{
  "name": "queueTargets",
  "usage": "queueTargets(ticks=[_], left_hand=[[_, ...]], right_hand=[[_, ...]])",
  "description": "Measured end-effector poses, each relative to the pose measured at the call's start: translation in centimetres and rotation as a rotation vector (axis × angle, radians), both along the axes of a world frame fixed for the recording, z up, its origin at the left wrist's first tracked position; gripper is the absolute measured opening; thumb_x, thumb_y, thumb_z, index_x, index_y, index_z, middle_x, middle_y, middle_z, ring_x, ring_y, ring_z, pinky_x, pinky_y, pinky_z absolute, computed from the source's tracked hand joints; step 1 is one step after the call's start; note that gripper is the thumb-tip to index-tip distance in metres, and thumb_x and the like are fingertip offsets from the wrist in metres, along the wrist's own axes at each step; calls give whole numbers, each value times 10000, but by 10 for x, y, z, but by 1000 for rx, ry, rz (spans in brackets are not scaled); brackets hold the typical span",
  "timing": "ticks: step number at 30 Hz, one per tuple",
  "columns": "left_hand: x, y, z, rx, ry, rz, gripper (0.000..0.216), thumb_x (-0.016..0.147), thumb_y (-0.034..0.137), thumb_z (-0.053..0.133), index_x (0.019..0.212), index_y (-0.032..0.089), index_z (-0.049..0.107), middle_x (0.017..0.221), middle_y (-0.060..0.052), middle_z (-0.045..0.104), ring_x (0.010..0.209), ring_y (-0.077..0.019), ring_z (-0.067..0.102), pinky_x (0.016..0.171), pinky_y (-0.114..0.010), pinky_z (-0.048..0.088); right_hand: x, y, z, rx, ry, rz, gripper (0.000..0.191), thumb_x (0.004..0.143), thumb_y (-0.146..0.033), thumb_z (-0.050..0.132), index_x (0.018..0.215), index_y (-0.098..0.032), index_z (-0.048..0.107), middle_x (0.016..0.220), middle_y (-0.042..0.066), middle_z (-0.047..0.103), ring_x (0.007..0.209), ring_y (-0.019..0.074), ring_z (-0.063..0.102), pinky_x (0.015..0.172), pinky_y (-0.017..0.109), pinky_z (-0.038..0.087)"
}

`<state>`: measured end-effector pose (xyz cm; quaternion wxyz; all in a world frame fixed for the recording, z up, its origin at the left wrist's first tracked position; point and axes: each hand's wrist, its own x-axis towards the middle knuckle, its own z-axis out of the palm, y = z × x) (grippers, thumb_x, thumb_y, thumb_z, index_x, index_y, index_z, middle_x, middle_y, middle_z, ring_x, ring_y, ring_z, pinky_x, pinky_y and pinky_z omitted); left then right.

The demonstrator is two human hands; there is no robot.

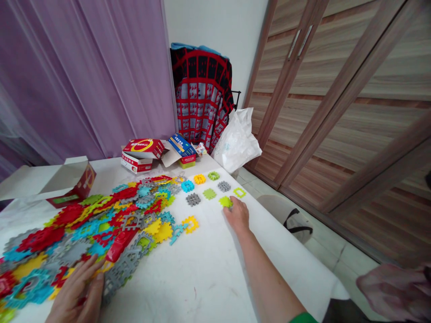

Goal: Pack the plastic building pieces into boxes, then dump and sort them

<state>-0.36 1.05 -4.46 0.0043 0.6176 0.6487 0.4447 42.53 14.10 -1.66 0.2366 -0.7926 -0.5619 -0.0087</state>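
My right hand [238,214] reaches to the table's right side, its fingers closed on the edge of a lime green interlocking tile [225,202] that lies at the table surface. Around it are a lime green square frame [239,193], a paler green tile [209,194], grey tiles [224,186], a green ring-like piece [213,176], a yellow piece [200,179] and a blue piece [187,185]. My left hand [79,287] rests on the near edge of a large pile of coloured interlocking tiles [101,229], fingers stretched and thumb apart. Its palm side is hidden.
Opened cardboard boxes [143,152] stand at the table's back, with another open box [72,184] at the left. A white plastic bag [237,141] is beside the far right corner. Purple curtain [94,80] hangs behind; a wooden wardrobe [336,112] stands to the right.
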Motion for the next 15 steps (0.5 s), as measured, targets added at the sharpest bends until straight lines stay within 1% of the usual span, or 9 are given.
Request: queueTargets(ticks=[5, 11, 15], left_hand=[[-1, 1, 0, -13, 18, 8, 368, 865, 468, 489, 1166, 302, 620, 1291, -49, 647, 1342, -299, 493, 1160, -550, 357], [-3, 2, -1, -35, 15, -8, 409, 866, 483, 466, 1174, 262, 619, 1298, -100, 633, 1348, -330, 479, 1151, -587, 349], [-1, 2, 0, -45, 10, -6, 418, 870, 490, 458, 1183, 261, 613, 1301, -98, 629, 1355, -323, 471, 1159, -573, 344]], right_hand=[[1, 0, 0, -9, 15, 5, 478, 816, -248, 585, 1286, -158, 584, 1213, 102, 673, 1093, 241, 569, 950, 301, 373], [1, 0, 0, 5, 32, 6, 483, 812, -252, 585, 1286, -158, 586, 1214, 105, 669, 1097, 239, 573, 962, 305, 381], [3, 0, -2, 43, 78, 10, 488, 818, -242, 559, 1294, -135, 582, 1241, 118, 654, 1115, 239, 572, 991, 312, 384]])
